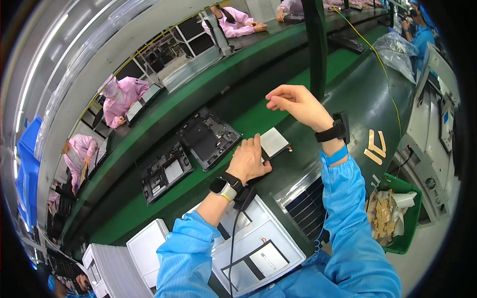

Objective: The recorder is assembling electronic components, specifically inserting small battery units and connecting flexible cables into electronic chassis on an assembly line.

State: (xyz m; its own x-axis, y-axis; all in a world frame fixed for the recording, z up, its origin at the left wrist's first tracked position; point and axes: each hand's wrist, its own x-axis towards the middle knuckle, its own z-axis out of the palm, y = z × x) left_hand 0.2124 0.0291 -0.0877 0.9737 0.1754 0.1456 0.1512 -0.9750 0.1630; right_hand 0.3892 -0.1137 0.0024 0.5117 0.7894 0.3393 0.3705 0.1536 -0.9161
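A flat white battery pack [275, 142] with a small red-wired connector at its right corner lies on the dark green bench. My left hand [247, 160] rests at its left edge, fingers stretched out and thumb apart, partly covering it. Raised above and beyond the pack is my right hand [300, 103], its fingers curled toward the thumb; whether something thin is between them I cannot make out. Below my forearms sits a white tray [293, 251] holding another white battery pack [269, 258] with black edges.
Two open black laptop chassis [208, 141] stand on the green belt at left. A stack of white trays [117, 270] is at lower left. Thin wooden sticks [373, 156] lie at right, above a green bin [415, 218] of scraps. A black post [314, 49] rises beyond.
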